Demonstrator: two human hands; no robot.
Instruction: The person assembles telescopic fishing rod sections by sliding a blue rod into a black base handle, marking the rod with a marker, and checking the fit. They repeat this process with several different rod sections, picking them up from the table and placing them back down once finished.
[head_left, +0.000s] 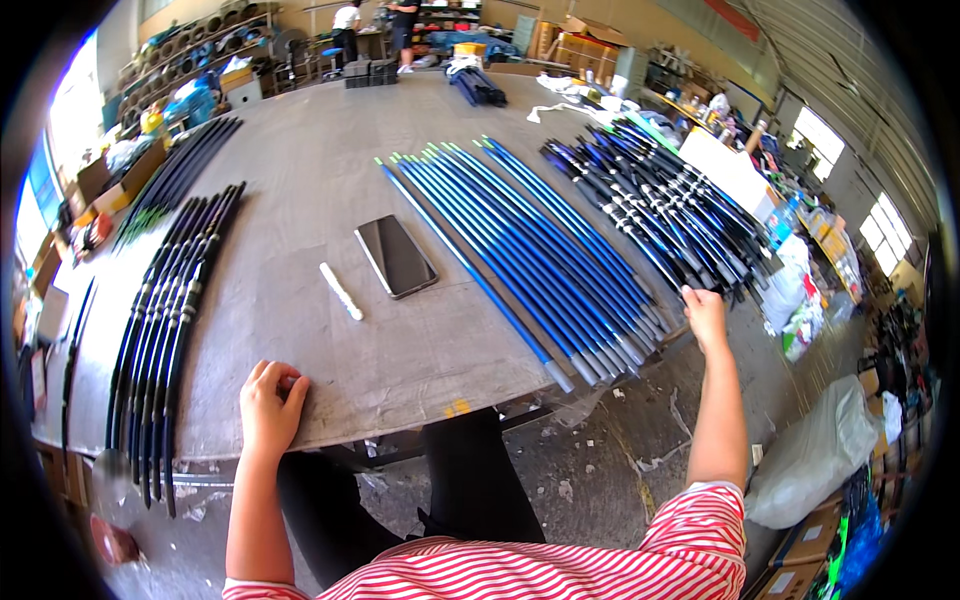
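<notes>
Resting on the tabletop (pixel 290 210), the left hand (pixel 270 405) curls loosely; the right hand (pixel 706 315) bunches beside black rods (pixel 690 215). I cannot tell whether either grips anything. Blue rods (pixel 540 262), a smartphone (pixel 396 256) and a white marker (pixel 341 292) lie between.

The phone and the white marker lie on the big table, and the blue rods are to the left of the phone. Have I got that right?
Not quite: the head view shows the blue rods to the right of the phone. The phone and the white marker do lie on the big table.
</notes>
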